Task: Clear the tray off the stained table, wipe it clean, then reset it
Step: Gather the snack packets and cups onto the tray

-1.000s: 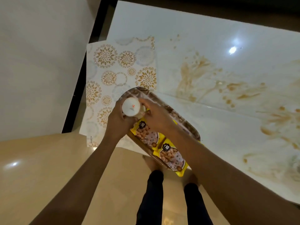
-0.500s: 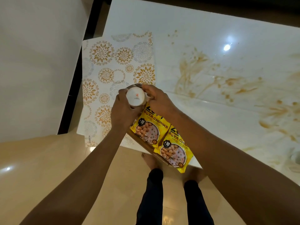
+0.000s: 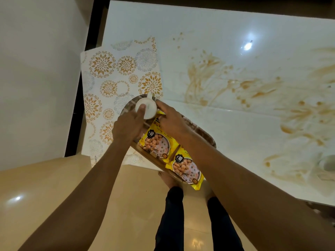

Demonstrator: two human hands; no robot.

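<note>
Tray [image 3: 203, 132] overhangs table [image 3: 226, 24] near edge, on patterned mat [image 3: 108, 78]. Left hand [image 3: 127, 126] and right hand [image 3: 172, 122] grip white cup [image 3: 148, 107]. Brown stains [image 3: 253, 87] beyond tray.

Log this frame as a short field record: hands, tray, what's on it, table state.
left hand: at the tray's near-left edge, thumb on white cup
right hand: over the tray, fingers by the cup
tray: on table corner, partly over patterned mat
tray load: cup, two yellow snack packets
table: brown stains, unwiped

A glossy beige floor [image 3: 45, 196] lies below, dark trouser legs [image 3: 170, 220] standing on it.
</note>
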